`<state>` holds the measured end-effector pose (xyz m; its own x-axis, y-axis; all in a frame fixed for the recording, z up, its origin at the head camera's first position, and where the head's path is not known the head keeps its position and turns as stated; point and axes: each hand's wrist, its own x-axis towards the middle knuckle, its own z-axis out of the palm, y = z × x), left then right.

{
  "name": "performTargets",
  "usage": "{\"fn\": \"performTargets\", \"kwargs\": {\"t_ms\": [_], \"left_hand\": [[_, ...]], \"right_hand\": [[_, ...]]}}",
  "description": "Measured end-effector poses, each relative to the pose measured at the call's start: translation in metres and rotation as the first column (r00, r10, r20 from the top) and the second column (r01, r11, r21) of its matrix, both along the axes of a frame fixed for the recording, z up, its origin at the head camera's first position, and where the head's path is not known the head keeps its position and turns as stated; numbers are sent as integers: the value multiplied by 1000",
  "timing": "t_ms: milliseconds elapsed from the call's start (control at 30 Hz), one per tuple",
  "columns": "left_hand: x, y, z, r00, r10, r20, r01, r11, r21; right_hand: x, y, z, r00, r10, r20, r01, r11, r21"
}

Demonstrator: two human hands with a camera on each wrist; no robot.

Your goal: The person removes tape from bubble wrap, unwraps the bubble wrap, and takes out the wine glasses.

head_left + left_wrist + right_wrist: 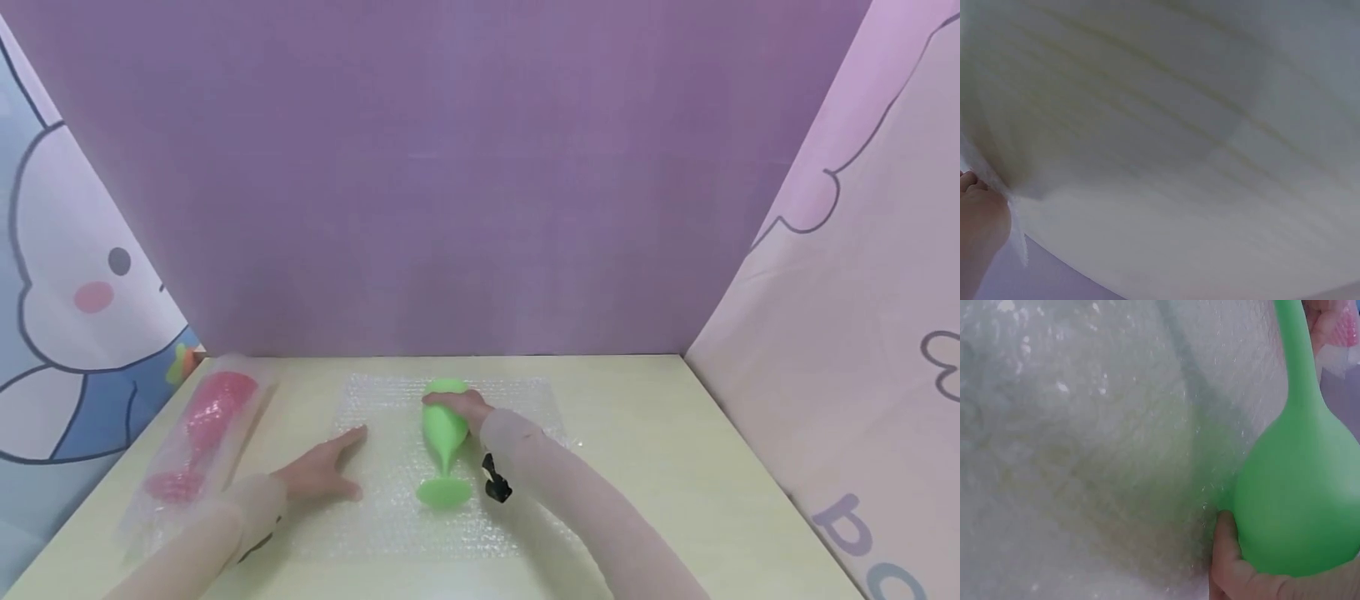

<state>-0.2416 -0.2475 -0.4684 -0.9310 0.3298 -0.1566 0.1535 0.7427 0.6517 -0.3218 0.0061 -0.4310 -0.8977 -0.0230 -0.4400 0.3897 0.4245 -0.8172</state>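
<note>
A green plastic goblet (444,429) lies over a sheet of bubble wrap (390,529), its round foot toward me and its bowl away. My right hand (467,405) grips the bowl, with fingers across its top; the right wrist view shows the hand (1266,581) curved around the bowl's rim end. My left hand (318,471) is at the left edge of the sheet, thumb and fingers spread apart, holding nothing. In the left wrist view only part of the hand (982,219) appears, beside the wrap's edge (1017,231).
On the left of the pale table (637,467) lies a pink goblet (213,412) wrapped in bubble wrap. A purple panel (480,183) stands behind the table, with printed cloths at both sides. A small black piece (497,479) sits at my right wrist.
</note>
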Motion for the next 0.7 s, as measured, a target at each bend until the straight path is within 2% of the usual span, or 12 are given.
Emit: {"fn": "performTargets", "kwargs": {"t_ms": [333, 567, 700], "left_hand": [[-6, -4, -13, 1000, 15, -1, -15, 1000, 6], [1, -1, -5, 1000, 7, 17, -7, 1000, 18], [0, -2, -2, 1000, 2, 3, -2, 1000, 17]], "right_hand": [[4, 7, -3, 1000, -5, -7, 5, 997, -75], [8, 17, 4, 1000, 15, 17, -12, 990, -141], [8, 27, 9, 999, 44, -5, -44, 992, -116]]}}
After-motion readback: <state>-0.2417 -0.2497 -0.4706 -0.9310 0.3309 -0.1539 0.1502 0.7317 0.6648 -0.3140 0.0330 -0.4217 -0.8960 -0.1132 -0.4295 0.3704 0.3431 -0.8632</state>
